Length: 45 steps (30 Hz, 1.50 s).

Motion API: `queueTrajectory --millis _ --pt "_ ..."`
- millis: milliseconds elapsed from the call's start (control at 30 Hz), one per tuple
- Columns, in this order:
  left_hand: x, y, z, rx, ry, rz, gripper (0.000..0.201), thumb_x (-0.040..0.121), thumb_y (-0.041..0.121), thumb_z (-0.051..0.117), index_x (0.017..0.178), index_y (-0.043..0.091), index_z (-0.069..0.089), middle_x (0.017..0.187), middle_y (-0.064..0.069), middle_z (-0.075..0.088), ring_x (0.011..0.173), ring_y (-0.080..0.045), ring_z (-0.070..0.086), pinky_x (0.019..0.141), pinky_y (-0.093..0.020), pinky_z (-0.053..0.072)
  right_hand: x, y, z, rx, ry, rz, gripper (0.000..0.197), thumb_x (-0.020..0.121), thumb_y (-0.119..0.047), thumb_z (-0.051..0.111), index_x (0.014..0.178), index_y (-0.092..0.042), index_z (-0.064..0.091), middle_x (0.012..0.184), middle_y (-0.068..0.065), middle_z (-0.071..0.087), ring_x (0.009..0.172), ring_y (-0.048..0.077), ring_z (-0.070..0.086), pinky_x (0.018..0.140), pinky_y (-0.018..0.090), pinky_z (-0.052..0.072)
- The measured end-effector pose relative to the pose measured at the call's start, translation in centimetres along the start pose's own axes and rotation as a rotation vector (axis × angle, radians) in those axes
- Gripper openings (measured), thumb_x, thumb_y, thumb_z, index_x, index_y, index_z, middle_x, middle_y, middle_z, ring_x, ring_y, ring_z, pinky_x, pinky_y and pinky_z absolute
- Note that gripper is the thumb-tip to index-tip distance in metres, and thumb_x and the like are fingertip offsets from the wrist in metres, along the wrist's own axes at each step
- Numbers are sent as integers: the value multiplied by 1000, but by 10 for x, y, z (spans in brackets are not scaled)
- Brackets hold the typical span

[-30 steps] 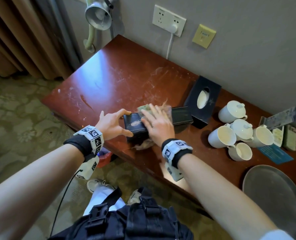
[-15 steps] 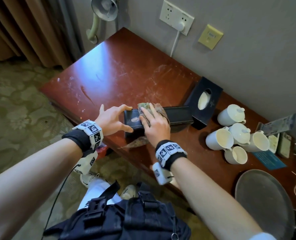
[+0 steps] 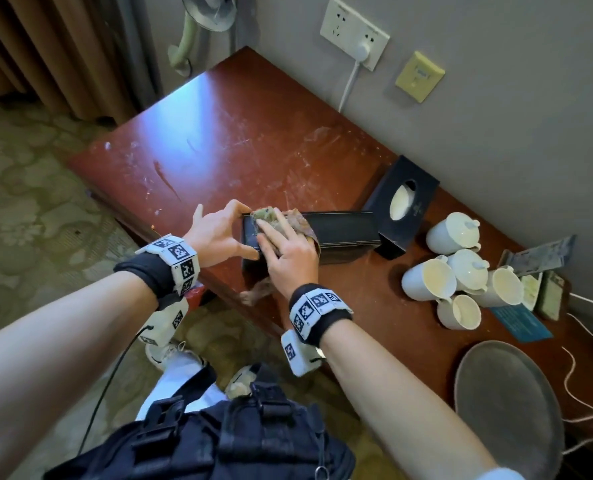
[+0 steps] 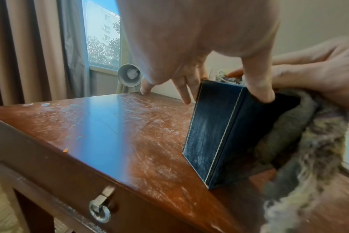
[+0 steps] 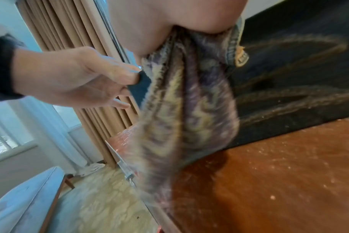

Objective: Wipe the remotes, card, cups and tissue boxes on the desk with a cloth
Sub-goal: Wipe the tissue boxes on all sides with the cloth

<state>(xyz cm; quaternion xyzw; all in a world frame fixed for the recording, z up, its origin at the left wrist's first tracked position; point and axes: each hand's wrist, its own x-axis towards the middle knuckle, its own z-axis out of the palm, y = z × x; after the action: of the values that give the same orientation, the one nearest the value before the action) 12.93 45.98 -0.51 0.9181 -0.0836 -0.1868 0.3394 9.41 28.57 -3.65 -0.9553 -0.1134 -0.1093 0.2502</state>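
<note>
A long black tissue box [image 3: 343, 230] lies near the desk's front edge. My left hand [image 3: 246, 232] grips its left end, thumb on the near face and fingers behind, as the left wrist view shows [image 4: 225, 94]. My right hand [image 3: 281, 244] presses a mottled cloth [image 3: 274, 216] flat on the box top, and the cloth's tail [image 5: 185, 97] hangs down the front. A second black tissue box [image 3: 402, 202] leans at the wall. Several white cups [image 3: 454, 233] stand to the right, with remotes [image 3: 551, 289] and a blue card [image 3: 520, 323] beyond them.
The scratched red-brown desk [image 3: 253, 133] is bare on its left half. A round grey tray [image 3: 506, 410] sits at the near right with a white cable [image 3: 579, 375] beside it. A wall socket [image 3: 353, 36] and a lamp [image 3: 205, 12] are behind the desk.
My right hand has slid the cloth along the box top toward its left end, closer to my left hand. The left hand keeps its hold on the box.
</note>
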Motion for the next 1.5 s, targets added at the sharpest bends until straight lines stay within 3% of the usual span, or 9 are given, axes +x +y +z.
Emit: queueTrajectory --millis 133,367,500,633,800,1000,1233,1400,1500 --pt "-1 -1 -1 -23 -3 -28 77 73 44 83 129 17 38 132 -4 60 128 -27 52 121 -50 -6 6 44 -26 -85 -24 -24 35 96 -46 50 124 -32 67 144 -3 53 109 22 65 93 31 49" --pt "-2 -4 4 -99 -3 -14 74 75 40 83 130 18 38 135 -5 59 129 -28 51 120 -48 -5 14 78 -41 -55 45 303 34 100 -36 49 131 -29 62 150 4 45 142 30 34 120 37 14" --pt "3 -7 4 -109 -6 -3 74 72 42 85 126 19 39 129 -4 62 126 -26 53 120 -45 -2 8 10 -7 -6 -103 30 37 98 -43 47 130 -31 63 149 1 47 141 29 36 119 38 15" --pt "5 -12 6 -111 -4 -1 78 71 44 85 129 20 39 131 -3 60 128 -25 51 120 -44 -2 10 21 -18 -19 -242 -182 37 100 -41 46 132 -32 61 151 0 45 140 26 39 118 40 28" --pt "8 -17 10 -132 4 -1 77 68 45 85 124 22 38 130 -3 61 127 -24 53 120 -44 -1 35 13 -15 -13 -280 -8 39 99 -41 44 136 -35 56 155 -1 37 141 28 37 112 45 34" --pt "8 -17 9 -96 30 55 76 66 48 86 121 20 42 118 3 64 116 -18 59 122 -44 -2 22 22 -28 -4 -348 -229 36 98 -42 47 132 -37 60 153 -5 40 124 28 54 100 41 46" --pt "6 -17 14 -140 65 43 76 68 40 87 125 17 41 124 4 61 119 -16 57 121 -45 -1 27 20 -22 44 -246 22 34 100 -35 50 132 -32 61 154 -1 40 146 25 27 119 29 6" --pt "5 -19 14 -141 65 85 69 70 37 85 120 16 41 121 3 64 119 -16 58 122 -47 -1 16 7 -16 34 -299 -199 37 99 -38 46 131 -30 62 151 2 43 144 27 33 120 38 18" --pt "4 -20 14 -131 62 84 79 71 39 85 132 14 40 130 2 60 126 -14 54 122 -46 -1 21 19 -25 -6 -288 -100 36 99 -38 46 131 -32 61 153 1 42 145 25 31 121 41 18"
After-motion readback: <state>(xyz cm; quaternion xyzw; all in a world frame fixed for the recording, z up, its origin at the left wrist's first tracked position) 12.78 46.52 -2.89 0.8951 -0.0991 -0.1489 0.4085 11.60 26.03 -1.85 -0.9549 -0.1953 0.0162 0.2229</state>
